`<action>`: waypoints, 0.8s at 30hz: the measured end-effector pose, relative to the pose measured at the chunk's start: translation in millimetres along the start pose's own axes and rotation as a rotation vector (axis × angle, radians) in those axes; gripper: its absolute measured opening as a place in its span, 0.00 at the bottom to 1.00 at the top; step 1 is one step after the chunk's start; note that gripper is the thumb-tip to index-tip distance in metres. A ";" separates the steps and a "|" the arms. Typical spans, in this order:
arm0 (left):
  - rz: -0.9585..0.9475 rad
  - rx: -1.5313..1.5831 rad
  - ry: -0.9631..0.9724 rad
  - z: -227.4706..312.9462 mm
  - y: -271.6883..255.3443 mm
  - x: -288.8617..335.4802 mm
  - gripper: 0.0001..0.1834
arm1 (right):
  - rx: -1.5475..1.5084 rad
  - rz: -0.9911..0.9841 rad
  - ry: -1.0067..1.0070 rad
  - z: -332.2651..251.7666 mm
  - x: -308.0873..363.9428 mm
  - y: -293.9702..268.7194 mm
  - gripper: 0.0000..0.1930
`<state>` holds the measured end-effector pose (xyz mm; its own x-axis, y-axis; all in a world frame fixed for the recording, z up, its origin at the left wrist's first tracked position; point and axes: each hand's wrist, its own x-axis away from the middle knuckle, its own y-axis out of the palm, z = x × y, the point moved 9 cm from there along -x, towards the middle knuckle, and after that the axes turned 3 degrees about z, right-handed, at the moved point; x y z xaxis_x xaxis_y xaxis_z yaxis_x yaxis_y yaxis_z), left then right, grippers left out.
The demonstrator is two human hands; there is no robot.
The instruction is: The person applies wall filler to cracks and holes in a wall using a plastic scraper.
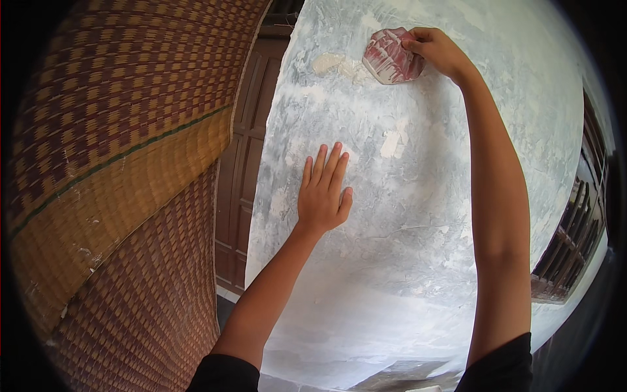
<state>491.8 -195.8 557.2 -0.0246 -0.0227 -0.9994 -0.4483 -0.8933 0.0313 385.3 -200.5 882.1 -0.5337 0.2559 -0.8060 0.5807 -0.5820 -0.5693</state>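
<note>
My right hand (436, 51) pinches the edge of a flat reddish scraper-like piece (392, 57) between thumb and fingers. White paste is smeared in streaks across it. The piece lies against, or very close to, the upper part of a grey-white wall (366, 209). Lower and to the left, my left hand (323, 193) rests flat on that wall, fingers stretched upward and thumb apart, holding nothing. Just left of the reddish piece is a cream-coloured patch (336, 65) on the wall. A smaller whitish patch (393, 144) sits right of my left hand.
A brown-and-tan woven mat (130, 85) hangs along the left side. Between it and the wall's left edge stands a brown panelled door (245, 163). At the far right is a dark slatted wooden window (568, 228). The wall surface is rough and mottled.
</note>
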 end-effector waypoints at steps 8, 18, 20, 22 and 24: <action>0.006 -0.009 -0.007 -3.6 -3.0 1.3 0.33 | 0.073 0.293 -0.212 -58.0 56.0 -26.4 0.07; -0.006 -0.005 -0.009 -1.3 -1.9 -0.3 0.35 | 0.963 0.353 -1.060 -97.8 137.2 84.0 0.09; -0.011 -0.004 -0.010 0.0 -2.2 -0.2 0.35 | 1.001 0.322 -1.050 -95.1 137.1 93.9 0.07; -0.009 -0.004 -0.008 1.5 -1.3 -1.1 0.35 | 1.107 0.280 -1.065 -91.5 137.5 106.8 0.04; -0.007 -0.004 -0.007 -0.5 -1.1 -0.3 0.35 | 1.111 0.283 -1.071 -95.3 136.6 112.4 0.03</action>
<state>492.7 -195.0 557.4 -0.0280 -0.0129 -0.9995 -0.4447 -0.8954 0.0240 436.3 -157.4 692.6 -0.9417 -0.3207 -0.1016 0.2649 -0.8931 0.3635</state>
